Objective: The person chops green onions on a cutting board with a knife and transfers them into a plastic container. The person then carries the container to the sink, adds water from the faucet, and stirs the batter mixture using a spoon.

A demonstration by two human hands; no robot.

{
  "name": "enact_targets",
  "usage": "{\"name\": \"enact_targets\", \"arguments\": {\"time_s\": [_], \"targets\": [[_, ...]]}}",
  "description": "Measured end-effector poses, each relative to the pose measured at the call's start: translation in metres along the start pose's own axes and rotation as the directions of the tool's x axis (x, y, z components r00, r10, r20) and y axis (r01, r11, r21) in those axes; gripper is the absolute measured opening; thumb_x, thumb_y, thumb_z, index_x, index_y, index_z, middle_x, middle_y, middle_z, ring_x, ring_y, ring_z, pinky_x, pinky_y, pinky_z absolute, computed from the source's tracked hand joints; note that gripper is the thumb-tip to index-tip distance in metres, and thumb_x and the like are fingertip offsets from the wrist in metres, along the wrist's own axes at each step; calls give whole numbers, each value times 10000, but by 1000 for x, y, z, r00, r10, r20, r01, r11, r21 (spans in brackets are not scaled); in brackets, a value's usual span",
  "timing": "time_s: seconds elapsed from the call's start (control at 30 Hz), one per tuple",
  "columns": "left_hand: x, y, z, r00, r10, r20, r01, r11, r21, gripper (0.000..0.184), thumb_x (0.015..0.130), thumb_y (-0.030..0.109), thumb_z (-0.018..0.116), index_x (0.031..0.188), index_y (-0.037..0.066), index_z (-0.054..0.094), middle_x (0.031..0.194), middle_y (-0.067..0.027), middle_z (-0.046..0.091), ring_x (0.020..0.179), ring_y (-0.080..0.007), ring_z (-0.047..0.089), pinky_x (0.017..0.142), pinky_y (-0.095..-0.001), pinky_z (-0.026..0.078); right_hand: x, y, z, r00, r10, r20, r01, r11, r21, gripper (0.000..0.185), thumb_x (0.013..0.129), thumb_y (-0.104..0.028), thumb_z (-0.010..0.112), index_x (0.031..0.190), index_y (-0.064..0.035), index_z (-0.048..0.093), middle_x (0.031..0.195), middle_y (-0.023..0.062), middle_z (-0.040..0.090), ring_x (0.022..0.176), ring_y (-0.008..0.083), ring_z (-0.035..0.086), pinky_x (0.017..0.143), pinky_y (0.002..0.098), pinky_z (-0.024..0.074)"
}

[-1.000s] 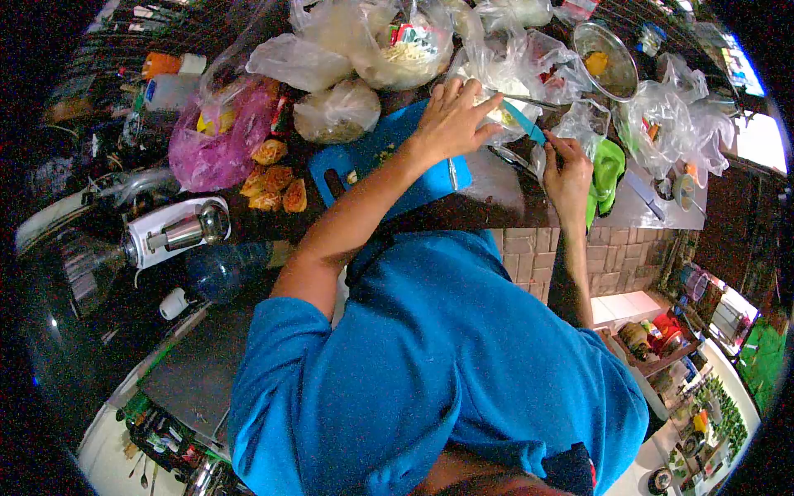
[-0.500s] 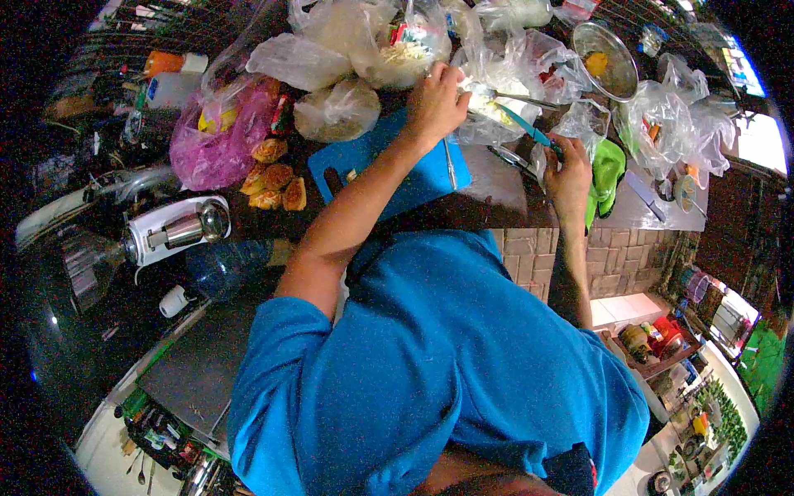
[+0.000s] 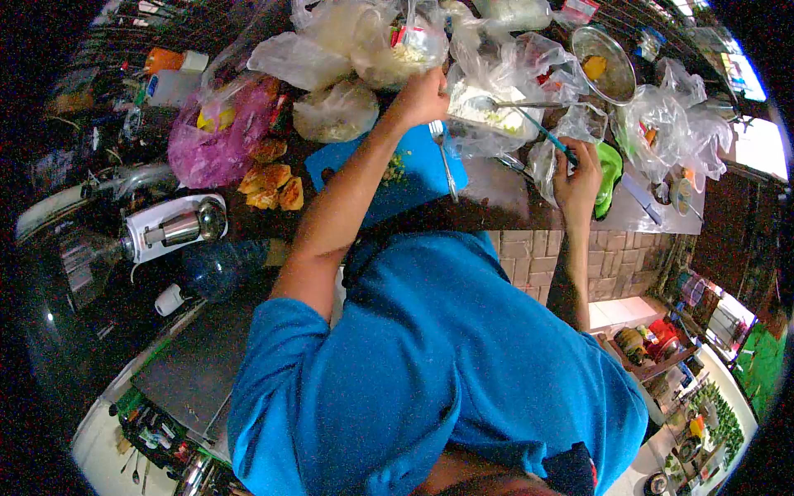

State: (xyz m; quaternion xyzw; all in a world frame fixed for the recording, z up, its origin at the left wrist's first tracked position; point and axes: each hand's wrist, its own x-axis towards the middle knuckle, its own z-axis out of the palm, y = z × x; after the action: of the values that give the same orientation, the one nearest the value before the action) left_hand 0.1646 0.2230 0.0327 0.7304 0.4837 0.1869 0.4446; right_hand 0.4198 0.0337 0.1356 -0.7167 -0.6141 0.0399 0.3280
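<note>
My right hand (image 3: 578,175) is closed around the handle of a teal knife (image 3: 547,135). Its blade points up and left toward a tray of white crumbly food (image 3: 488,112), in which a spoon (image 3: 529,105) rests. My left hand (image 3: 423,99) is between that tray and a clear plastic bag (image 3: 399,62). Its fingers are curled, and what they hold, if anything, is hidden. Below my left forearm lies a blue cutting board (image 3: 413,192) with small chopped green pieces (image 3: 397,168). A fork (image 3: 445,161) lies along the board's right side.
A green cloth-like item (image 3: 609,175) and another knife (image 3: 642,198) lie right of my right hand. A metal bowl (image 3: 608,70) stands behind. Left of the board are orange-yellow food pieces (image 3: 266,183), a pink bag (image 3: 203,149) and a tied clear bag (image 3: 335,114).
My left hand has drawn back left from over the white food, uncovering the fork and the chopped pieces. My right hand, with the knife, has shifted slightly right and down.
</note>
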Motion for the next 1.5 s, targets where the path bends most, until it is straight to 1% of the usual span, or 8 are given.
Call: {"name": "enact_targets", "arguments": {"time_s": [0.1,0.37,0.57,0.83,0.9,1.07,1.2,1.5], "targets": [[-31,5,-7,968,224,-111,-222,975,28,304,751,95,688,993,-25,550,744,-211,693,639,-354,708,642,-437,561,3,-6,-11,1000,24,-13,-24,1000,-7,131,877,-36,643,1008,-37,657,903,111,627,827,259,621,734,358,493],[-115,34,-41,993,-103,51,112,958,-262,252,800,65,663,988,4,505,673,-180,683,564,-267,695,539,-400,541,4,-10,-3,977,126,-170,-64,943,328,68,948,-76,606,993,-28,587,844,20,562,755,104,515,709,265,440],[-174,7,-60,996,7,-88,-20,989,-147,203,815,57,642,972,17,521,746,-182,698,646,-257,712,587,-389,547,10,-37,4,974,218,62,-226,912,341,142,923,-165,682,931,-53,596,744,-69,489,659,35,415,594,223,334],[-279,-38,-126,944,-300,-135,227,892,-390,219,856,34,659,1001,55,495,838,-35,547,775,-147,658,584,-308,537,-12,-63,37,967,189,171,-251,825,506,232,992,-235,584,896,-26,603,718,5,536,667,97,463,606,281,374],[-304,-55,-139,933,-238,-268,217,970,-106,231,872,29,658,1017,60,481,841,-38,562,750,-140,651,595,-299,542,-27,-68,48,945,92,313,-183,944,276,222,980,-210,586,926,2,620,716,54,577,689,128,521,634,304,423],[-343,-63,-149,852,-433,-295,336,883,-327,227,874,20,654,1010,60,476,828,-51,581,731,-145,651,593,-294,545,-67,-79,90,801,80,593,-185,976,119,205,915,-205,640,901,0,634,710,190,627,590,255,614,567,404,472],[-361,-79,-137,869,-422,-259,365,899,-241,212,885,27,646,1003,55,472,800,-70,634,721,-160,669,581,-296,540,-85,-75,115,853,-5,522,-30,998,58,314,887,-308,664,921,-16,555,815,238,652,768,460,635,638,520,502],[-376,-83,-107,834,-518,-187,447,835,-322,197,893,36,636,980,55,461,760,-81,632,686,-170,676,564,-304,544,-62,-56,106,913,44,406,49,975,-215,250,851,-229,659,952,-18,569,905,222,655,804,453,635,691,538,507]]}}
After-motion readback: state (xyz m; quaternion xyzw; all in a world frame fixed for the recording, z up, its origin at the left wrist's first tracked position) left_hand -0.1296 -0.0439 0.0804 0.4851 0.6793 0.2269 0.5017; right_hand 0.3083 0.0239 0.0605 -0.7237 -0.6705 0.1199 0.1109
